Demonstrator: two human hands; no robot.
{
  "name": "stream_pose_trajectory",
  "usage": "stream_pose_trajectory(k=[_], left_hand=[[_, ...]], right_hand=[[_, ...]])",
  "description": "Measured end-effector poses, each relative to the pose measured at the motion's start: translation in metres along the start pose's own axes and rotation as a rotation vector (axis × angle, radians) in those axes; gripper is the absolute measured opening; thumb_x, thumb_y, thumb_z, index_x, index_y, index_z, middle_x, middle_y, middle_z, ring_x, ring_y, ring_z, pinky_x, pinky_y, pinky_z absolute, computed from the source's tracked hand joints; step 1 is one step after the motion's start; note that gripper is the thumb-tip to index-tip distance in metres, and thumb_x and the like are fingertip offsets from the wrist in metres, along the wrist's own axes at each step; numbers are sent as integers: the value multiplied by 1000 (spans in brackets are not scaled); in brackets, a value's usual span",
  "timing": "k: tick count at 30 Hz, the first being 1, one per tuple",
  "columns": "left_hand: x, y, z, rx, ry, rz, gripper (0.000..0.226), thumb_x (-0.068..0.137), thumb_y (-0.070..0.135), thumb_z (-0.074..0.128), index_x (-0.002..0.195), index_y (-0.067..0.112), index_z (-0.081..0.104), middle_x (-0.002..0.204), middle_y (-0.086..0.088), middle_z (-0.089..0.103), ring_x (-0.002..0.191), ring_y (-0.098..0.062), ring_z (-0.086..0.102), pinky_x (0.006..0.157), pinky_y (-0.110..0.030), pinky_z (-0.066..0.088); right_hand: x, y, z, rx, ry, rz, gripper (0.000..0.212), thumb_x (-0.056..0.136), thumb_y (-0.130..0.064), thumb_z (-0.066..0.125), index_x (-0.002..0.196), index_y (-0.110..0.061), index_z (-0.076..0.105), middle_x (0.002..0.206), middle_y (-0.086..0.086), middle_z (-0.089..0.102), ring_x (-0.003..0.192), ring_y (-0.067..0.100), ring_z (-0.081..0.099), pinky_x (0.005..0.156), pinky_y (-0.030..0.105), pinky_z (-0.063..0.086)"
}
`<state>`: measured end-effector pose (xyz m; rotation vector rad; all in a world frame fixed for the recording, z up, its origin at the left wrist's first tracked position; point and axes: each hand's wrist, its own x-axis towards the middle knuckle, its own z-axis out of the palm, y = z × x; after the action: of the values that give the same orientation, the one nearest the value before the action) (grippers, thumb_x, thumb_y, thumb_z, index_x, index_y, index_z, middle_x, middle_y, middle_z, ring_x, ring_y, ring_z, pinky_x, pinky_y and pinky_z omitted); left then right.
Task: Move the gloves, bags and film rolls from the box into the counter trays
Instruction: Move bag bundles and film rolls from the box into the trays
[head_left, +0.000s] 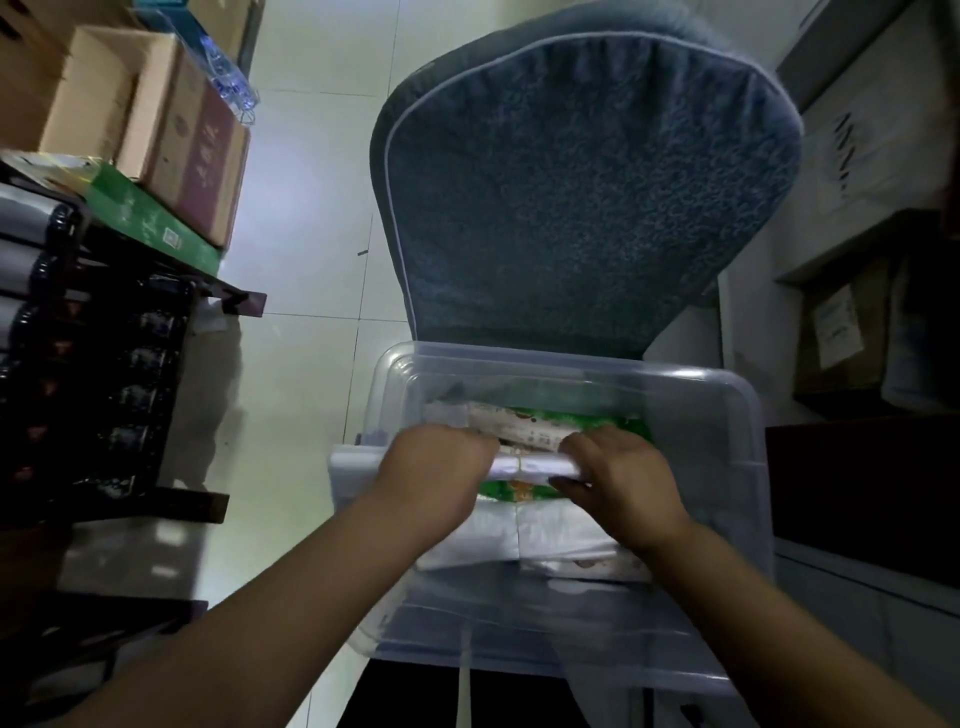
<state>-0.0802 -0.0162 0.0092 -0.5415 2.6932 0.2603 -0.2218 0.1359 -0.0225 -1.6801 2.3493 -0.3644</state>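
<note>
- The left hand (436, 467) and right hand (618, 475) each grip an end of a white roll (530, 464), lower centre of the frame.
- The roll lies over green packets (519, 491) inside the clear box (748, 415).
- A blue chair (587, 182) stands beyond the box, with cardboard cartons (171, 130) at upper left.

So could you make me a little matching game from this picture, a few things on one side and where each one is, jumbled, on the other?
Things:
1. white roll
2. clear plastic box
3. blue padded chair
4. cardboard boxes

Places:
A. stacked at upper left, on a green flat box
B. just beyond the clear box's far rim
C. gripped between the left hand and right hand
D. right below the person, holding green packs

Pairs: 1-C, 2-D, 3-B, 4-A
</note>
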Motion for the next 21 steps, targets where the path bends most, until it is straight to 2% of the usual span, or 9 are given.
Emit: stream_pose_trajectory(k=[3,5,7,8,10,13,16,18,21], left_hand=[[-11,-20,-25,80,37,-59,23,73,20,67,94,29,62,78,3,68,58,-18,51,54,-28,37],[-17,-39,-37,123,45,-101,21,73,17,64,90,28,60,74,2,67,60,-20,57,53,-26,33],[-24,-60,-36,95,44,-160,16,77,18,58,90,27,57,78,1,67,69,-23,63,55,-26,34],[-28,-70,-32,58,57,-197,12,80,19,56,89,27,55,79,1,67,71,-23,63,56,-26,35],[-37,-87,-24,-21,94,-265,6,82,18,58,86,23,56,76,0,67,63,-23,59,51,-24,31],[-54,-95,-12,-3,163,-311,17,70,14,76,70,18,60,56,1,63,42,-20,53,43,-14,9],[-64,-95,5,-4,165,-399,10,79,19,68,75,20,58,60,2,64,50,-22,59,45,-21,17],[-66,-97,16,1,161,-428,9,81,22,64,75,21,57,61,2,64,50,-21,55,45,-23,13],[-68,-99,22,20,152,-420,10,81,22,64,75,21,56,60,2,63,47,-19,44,44,-23,7]], right_hand=[[-2,4,7,58,64,128,31,60,-22,87,80,-13,66,71,7,68,60,28,62,49,28,47],[-6,5,19,156,76,319,26,68,-21,82,85,-13,65,73,6,69,60,25,62,49,26,43],[-11,3,38,222,8,480,22,75,-23,76,91,-13,64,76,4,70,64,24,63,52,25,40],[-14,1,51,223,-75,495,21,78,-24,73,95,-15,64,80,4,70,69,24,64,54,26,41],[-19,-4,82,185,-288,441,23,83,-30,66,103,-18,63,93,4,71,83,26,65,60,27,42],[-22,-11,126,121,-507,363,39,85,-35,61,122,-23,54,120,6,63,106,25,59,79,29,46],[-24,-12,160,-47,-635,258,73,83,-40,62,144,-19,27,146,7,39,131,23,39,105,32,32],[-25,-12,172,-100,-698,260,82,81,-45,62,146,-17,21,149,6,34,135,22,32,111,33,24],[-26,-14,177,-194,-701,272,80,74,-53,64,138,-17,33,141,7,41,129,26,36,106,37,29]])
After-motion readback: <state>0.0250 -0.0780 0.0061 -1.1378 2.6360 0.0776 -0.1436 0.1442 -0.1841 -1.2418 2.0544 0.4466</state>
